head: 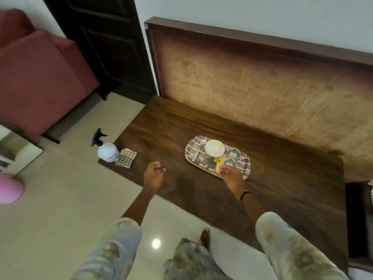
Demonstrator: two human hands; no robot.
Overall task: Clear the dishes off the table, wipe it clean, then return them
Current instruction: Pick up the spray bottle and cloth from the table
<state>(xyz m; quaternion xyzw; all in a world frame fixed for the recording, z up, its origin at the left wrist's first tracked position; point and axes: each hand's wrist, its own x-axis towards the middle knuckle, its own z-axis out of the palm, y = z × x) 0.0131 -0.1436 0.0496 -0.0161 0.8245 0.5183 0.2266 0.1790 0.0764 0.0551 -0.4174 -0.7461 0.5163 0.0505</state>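
Observation:
An oval patterned tray lies on the dark wooden table. On it stand a white bowl, two small steel cups and a spoon. My right hand rests at the tray's near rim, its fingers curled at the edge by the nearer steel cup. Hovering over the table left of the tray, my left hand holds nothing and its fingers are loosely curled. A white spray bottle and a folded checked cloth sit at the table's left corner.
A brown board leans on the wall behind the table. A red sofa and a dark door are at the left. A pink object lies on the tiled floor. My foot shows below the table's edge.

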